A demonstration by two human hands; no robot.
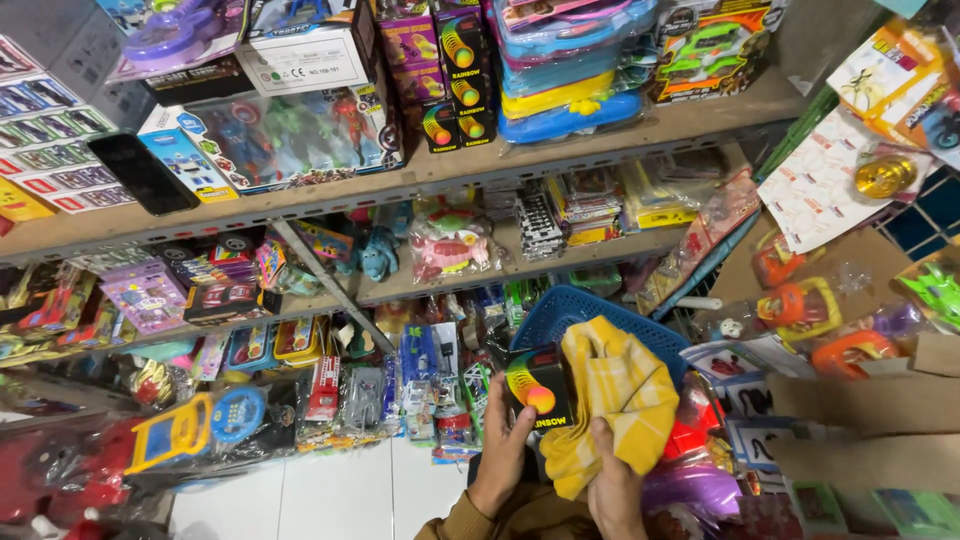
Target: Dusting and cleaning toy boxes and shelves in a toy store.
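My left hand (503, 455) grips a small black toy box (535, 388) with a rainbow coil spring pictured on it, held low at the centre. My right hand (612, 480) clutches a yellow cloth (612, 395) pressed against the right side of that box. Behind both sits a blue plastic basket (565, 308). On the top shelf stand several matching black spring-toy boxes (458, 75).
Wooden shelves (420, 180) packed with boxed and bagged toys fill the left and centre. A black phone (142, 172) lies on the upper shelf edge. Hanging packaged toys (800, 305) and cardboard (860, 400) crowd the right. White floor tiles (340, 495) show below.
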